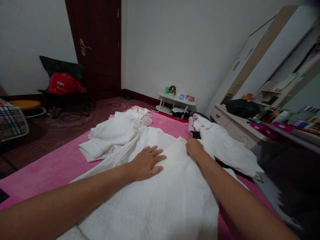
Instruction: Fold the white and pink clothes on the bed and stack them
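A large white garment (pixel 160 200) of crinkled cloth lies spread over a pink bed cover (pixel 50 170), its upper part bunched toward the far left. On its middle rests my left hand (pixel 147 163), palm down with the fingers spread. My right hand (pixel 194 149) is closed at the garment's far right edge, gripping the cloth there; its fingertips are mostly hidden. Just right of that hand lies another heap of white clothing (pixel 225 143), with a rolled pinkish cloth (pixel 191 126) at its far end. Some black fabric shows beneath the heap.
Pink and white cloth (pixel 147 119) lies at the bed's far end. Beyond stands a small white table (pixel 177 99) with ornaments. A dresser (pixel 232 125) crowded with bottles is at right. To the left are a folding chair with a red bag (pixel 63 83), a yellow stool (pixel 25 105) and a dark door (pixel 100 46).
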### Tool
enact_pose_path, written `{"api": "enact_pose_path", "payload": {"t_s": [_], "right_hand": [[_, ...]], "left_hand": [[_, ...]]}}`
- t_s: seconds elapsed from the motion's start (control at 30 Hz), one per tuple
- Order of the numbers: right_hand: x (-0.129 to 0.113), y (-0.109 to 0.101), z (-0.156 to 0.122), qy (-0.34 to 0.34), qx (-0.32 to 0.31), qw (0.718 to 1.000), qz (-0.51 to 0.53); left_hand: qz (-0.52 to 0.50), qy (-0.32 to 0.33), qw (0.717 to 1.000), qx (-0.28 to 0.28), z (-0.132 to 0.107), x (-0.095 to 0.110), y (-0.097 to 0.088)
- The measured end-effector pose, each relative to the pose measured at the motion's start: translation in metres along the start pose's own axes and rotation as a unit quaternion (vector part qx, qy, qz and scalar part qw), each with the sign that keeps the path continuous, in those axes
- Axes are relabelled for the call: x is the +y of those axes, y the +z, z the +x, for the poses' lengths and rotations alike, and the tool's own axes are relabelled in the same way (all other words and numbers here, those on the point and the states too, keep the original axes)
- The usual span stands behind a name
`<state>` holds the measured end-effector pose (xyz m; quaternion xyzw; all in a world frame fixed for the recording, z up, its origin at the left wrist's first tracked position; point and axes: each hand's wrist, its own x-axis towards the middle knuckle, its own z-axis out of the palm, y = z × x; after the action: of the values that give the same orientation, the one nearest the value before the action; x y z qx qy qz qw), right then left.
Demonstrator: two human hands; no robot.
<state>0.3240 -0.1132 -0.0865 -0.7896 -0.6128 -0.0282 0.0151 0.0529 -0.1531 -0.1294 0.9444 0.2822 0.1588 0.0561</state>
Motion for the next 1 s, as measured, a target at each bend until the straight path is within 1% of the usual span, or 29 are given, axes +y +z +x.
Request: {"api": "enact_pose_path", "payload": {"t_s": [0.1, 0.2, 0.3, 0.37, 0.43, 0.47, 0.53, 0.57, 0.63, 0.73, 0.8, 0.9, 1.0], "right_hand": [[-0.008, 0.000, 0.018, 0.018, -0.019, 1.000, 0.005], [-0.010, 0.002, 0.027, 0.035, -0.038, 0.999, 0.016], [-0.007, 0.007, 0.029, 0.046, -0.044, 0.997, 0.034], [-0.004, 0.011, 0.030, 0.052, -0.045, 0.996, 0.050], [-0.001, 0.015, 0.030, 0.058, -0.047, 0.995, 0.071], [0.001, 0.018, 0.031, 0.062, -0.048, 0.994, 0.082], [0.005, 0.023, 0.033, 0.070, -0.050, 0.991, 0.105], [0.007, 0.025, 0.034, 0.074, -0.052, 0.989, 0.116], [0.010, 0.030, 0.037, 0.081, -0.058, 0.985, 0.140], [0.011, 0.035, 0.038, 0.090, -0.062, 0.978, 0.177], [0.009, 0.035, 0.040, 0.096, -0.057, 0.973, 0.201], [0.003, 0.028, 0.047, 0.096, -0.037, 0.969, 0.226], [-0.002, 0.014, 0.062, 0.083, -0.005, 0.972, 0.219]], "left_hand": [[-0.009, -0.002, 1.000, 0.002, -0.001, 0.001, 0.001], [-0.015, -0.012, 1.000, 0.011, -0.001, 0.001, 0.002], [-0.006, -0.047, 0.998, 0.052, 0.008, -0.008, 0.000], [0.016, -0.087, 0.993, 0.079, 0.022, -0.021, -0.003], [0.049, -0.146, 0.984, 0.089, 0.042, -0.041, -0.008], [0.062, -0.184, 0.977, 0.083, 0.052, -0.051, -0.012], [0.073, -0.259, 0.962, 0.054, 0.071, -0.070, -0.017], [0.071, -0.288, 0.954, 0.036, 0.079, -0.079, -0.020], [0.061, -0.321, 0.945, 0.006, 0.090, -0.092, -0.022], [0.053, -0.334, 0.941, -0.009, 0.096, -0.103, -0.020], [0.049, -0.340, 0.939, -0.006, 0.097, -0.106, -0.018], [0.057, -0.340, 0.938, 0.037, 0.103, -0.108, -0.020], [0.076, -0.327, 0.937, 0.093, 0.119, -0.111, -0.030]]}}
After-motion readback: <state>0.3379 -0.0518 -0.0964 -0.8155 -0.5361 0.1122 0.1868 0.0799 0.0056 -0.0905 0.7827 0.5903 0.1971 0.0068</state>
